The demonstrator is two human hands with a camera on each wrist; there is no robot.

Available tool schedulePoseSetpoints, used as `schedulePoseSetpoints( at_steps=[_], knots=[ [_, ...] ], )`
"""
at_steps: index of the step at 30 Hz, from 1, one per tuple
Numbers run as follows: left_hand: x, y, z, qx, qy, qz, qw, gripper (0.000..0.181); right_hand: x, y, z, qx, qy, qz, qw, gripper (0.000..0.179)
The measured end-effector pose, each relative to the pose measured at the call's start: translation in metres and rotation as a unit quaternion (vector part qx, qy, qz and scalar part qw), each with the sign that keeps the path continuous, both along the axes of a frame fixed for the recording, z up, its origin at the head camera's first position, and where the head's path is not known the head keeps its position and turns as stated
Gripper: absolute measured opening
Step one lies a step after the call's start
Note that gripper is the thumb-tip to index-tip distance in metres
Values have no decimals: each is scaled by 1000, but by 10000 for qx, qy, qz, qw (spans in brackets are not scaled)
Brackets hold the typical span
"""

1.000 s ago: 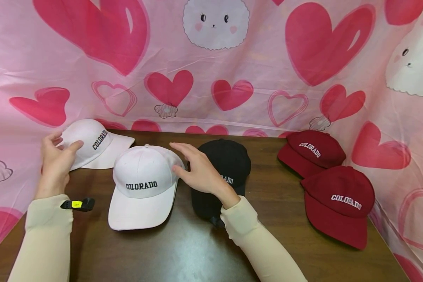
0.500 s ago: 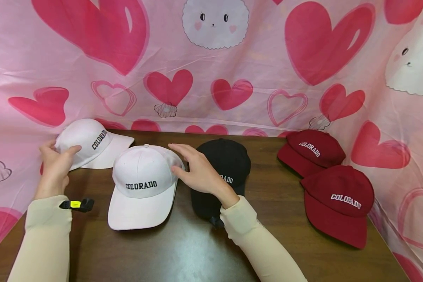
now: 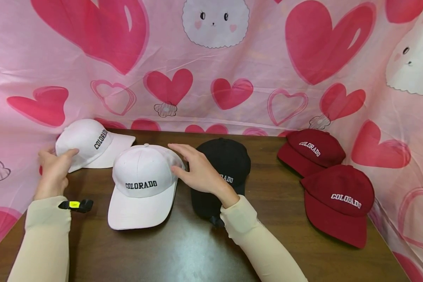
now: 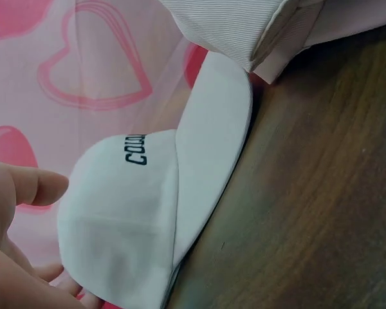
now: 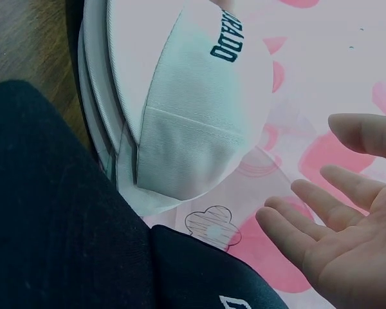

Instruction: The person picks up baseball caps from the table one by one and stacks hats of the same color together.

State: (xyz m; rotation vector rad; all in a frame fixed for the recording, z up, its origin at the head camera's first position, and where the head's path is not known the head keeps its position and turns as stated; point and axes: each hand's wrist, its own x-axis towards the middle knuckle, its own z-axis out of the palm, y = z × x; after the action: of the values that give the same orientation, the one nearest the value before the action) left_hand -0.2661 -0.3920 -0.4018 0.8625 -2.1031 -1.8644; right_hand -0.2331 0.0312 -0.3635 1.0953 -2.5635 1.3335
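Note:
At the back left lies a white baseball cap marked COLORADO, its brim turned to the right. My left hand is at the cap's rear, thumb overlapping it in the head view. In the left wrist view, fingertips lie right against the crown, while the thumb stands spread out beside it. Nearer the middle stands a white cap stack, with layered brims in the right wrist view. My right hand hovers at its right side with spread fingers, holding nothing and partly hiding a black cap.
Two dark red caps sit on the right: one cap behind, the other cap overlapping it in front. A pink heart-patterned cloth walls the brown table at back and sides. A black strap crosses my left wrist.
My left hand has moved slightly down and left, its thumb lower on the crown. The back white cap has shifted a little to the right. My right hand stays nearly still.

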Motion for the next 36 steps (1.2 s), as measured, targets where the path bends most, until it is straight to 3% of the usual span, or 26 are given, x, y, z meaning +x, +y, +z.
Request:
schedulePoseSetpoints(
  at_steps=[4,7,10,15,21,27,31,36],
  knots=[
    [1,-3,-4,91,209,-58,9997,66,0,0,0,5,-2,21,10000,62],
    [2,-6,-7,249,517,-412,9975,41,0,0,0,8,7,35,10000,62],
    [2,-8,-9,192,522,-736,9957,29,1,-1,0,8,14,34,10000,62],
    [0,-8,-10,172,356,-778,9962,35,1,-1,1,12,37,32,10000,61],
    [-2,-8,-12,750,596,-849,9918,39,1,-1,1,20,51,10,10000,61],
    [-3,-3,-10,910,740,-1129,9867,37,2,-1,2,50,6,-28,10000,61],
    [-5,3,-8,934,1097,-1075,9837,37,2,0,1,22,3,-9,10000,62],
    [-6,10,0,1218,1689,-715,9755,39,1,0,1,-35,13,35,10000,62]
  ],
)
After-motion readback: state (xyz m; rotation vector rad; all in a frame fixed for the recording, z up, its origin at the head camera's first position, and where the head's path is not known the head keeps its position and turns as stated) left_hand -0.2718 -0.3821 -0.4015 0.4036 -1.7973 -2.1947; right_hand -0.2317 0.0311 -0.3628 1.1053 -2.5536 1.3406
